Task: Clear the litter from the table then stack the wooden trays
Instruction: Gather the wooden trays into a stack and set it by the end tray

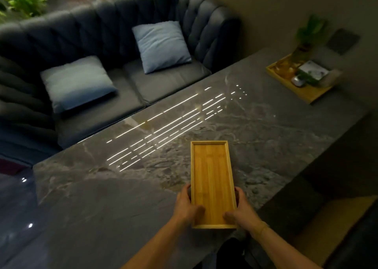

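Observation:
A long, empty wooden tray point(212, 178) lies lengthwise in front of me over the grey marble table point(122, 197). My left hand point(187, 205) grips its near left side, thumb inside the rim. My right hand point(242, 209) grips its near right side the same way. A second, wider wooden tray point(286, 80) sits at the table's far right end, holding a potted plant point(304, 44), a white card point(314, 71) and small items. I see no loose litter on the tabletop.
A dark padded sofa point(163, 78) with two light blue cushions point(161, 46) runs along the table's far side. Green plants point(22, 1) stand behind it. A wooden bench or floor panel point(335, 228) shows at the lower right, beyond the table's edge.

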The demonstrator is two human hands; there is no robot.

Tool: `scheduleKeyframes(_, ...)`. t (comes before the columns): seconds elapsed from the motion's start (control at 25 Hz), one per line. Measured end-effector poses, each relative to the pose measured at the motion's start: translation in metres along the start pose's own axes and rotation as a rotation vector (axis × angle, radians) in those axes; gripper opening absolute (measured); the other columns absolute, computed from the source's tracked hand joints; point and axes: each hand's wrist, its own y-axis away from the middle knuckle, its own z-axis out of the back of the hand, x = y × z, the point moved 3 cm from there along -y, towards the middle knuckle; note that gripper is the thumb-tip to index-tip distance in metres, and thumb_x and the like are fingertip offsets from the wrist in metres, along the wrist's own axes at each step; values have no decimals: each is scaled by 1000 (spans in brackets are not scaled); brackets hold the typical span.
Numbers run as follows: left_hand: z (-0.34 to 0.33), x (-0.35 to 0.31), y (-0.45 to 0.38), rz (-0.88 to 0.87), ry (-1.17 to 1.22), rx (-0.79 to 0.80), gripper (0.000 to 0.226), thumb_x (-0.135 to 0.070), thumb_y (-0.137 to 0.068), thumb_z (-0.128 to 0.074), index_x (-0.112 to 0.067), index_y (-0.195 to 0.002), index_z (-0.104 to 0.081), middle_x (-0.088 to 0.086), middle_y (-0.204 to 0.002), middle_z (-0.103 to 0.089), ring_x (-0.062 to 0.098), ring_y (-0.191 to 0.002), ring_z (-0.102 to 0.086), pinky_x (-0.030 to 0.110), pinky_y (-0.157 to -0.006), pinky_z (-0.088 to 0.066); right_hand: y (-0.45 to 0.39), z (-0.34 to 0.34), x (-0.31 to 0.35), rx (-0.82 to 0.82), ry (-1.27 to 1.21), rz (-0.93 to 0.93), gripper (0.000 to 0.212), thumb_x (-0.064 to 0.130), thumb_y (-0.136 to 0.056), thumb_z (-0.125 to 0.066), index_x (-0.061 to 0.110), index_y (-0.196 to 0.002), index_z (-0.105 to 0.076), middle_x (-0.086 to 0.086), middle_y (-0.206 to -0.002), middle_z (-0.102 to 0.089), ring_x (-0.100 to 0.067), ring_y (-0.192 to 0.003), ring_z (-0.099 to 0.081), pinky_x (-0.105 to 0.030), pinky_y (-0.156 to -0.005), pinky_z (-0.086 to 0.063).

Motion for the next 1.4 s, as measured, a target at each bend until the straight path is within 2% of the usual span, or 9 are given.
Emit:
scheduleKeyframes(0.16,-57,-44,-15,-25,-100,94,85,-2,-64,-80,-20,-137,-38,13,-133,-51,28,-114,-57,50,-93,-53,-1,58,-25,-109,-106,-35,105,5,-69,-81,20,-149,-15,-12,-144,-39,-29,-129,-42,-45,-104,-42)
scheduleKeyframes(0.32,-119,-89,-34,-53,-247,188,87,-5,-68,-78,-20,-142,-34,12,-136,-47,31,-121,-51,50,-97,-51,-11,118,-48,-189,-206,-85,103,6,-70,-80,20,-148,-14,-13,-146,-35,-32,-132,-39,-49,-108,-39)
scheduleKeyframes(0.56,-199,-151,-67,-77,-357,244,90,-2,-68,-75,-20,-146,-32,14,-139,-45,34,-123,-50,52,-99,-49,-34,189,-70,-284,-327,-129,104,4,-72,-79,16,-149,-11,-15,-147,-34,-33,-134,-37,-47,-110,-34)
scheduleKeyframes(0.72,-237,-183,-89,-82,-368,291,98,-8,-57,-72,-19,-146,-32,14,-140,-45,35,-124,-50,55,-96,-50,-49,229,-76,-334,-364,-146,104,5,-74,-78,16,-150,-9,-15,-149,-33,-34,-135,-36,-52,-112,-34)
scheduleKeyframes(0.96,-270,-223,-123,-205,-422,384,100,-7,-49,-60,-20,-145,-35,17,-141,-43,38,-127,-47,59,-96,-49,-71,260,-74,-387,-449,-171,103,7,-76,-76,18,-152,-8,-15,-149,-36,-35,-134,-39,-54,-110,-37)
scheduleKeyframes(1.2,-266,-241,-123,-260,-509,443,106,-10,-53,-64,-28,-149,-23,11,-149,-32,34,-131,-41,52,-99,-49,-78,261,-70,-427,-473,-170,102,10,-76,-78,16,-152,-10,-15,-150,-36,-35,-134,-40,-52,-110,-37)
scheduleKeyframes(1.28,-261,-237,-119,-337,-556,480,105,-13,-65,-70,-30,-151,-13,9,-154,-24,31,-136,-36,42,-104,-43,-70,260,-71,-447,-404,-124,100,19,-77,-79,18,-152,-12,-13,-153,-29,-33,-136,-36,-50,-111,-36)
scheduleKeyframes(1.32,-256,-234,-116,-437,-628,484,102,-22,-72,-72,-33,-151,-9,6,-156,-19,29,-139,-31,37,-106,-39,-62,259,-71,-498,-313,-81,100,27,-76,-79,21,-152,-14,-10,-153,-24,-32,-136,-33,-47,-110,-36)
scheduleKeyframes(1.4,-247,-230,-110,-764,-894,452,97,-49,-76,-67,-40,-150,-4,-1,-160,-10,23,-145,-18,40,-111,-30,-48,256,-70,-600,75,45,99,47,-74,-76,30,-151,-16,-2,-153,-21,-28,-137,-26,-45,-105,-37)
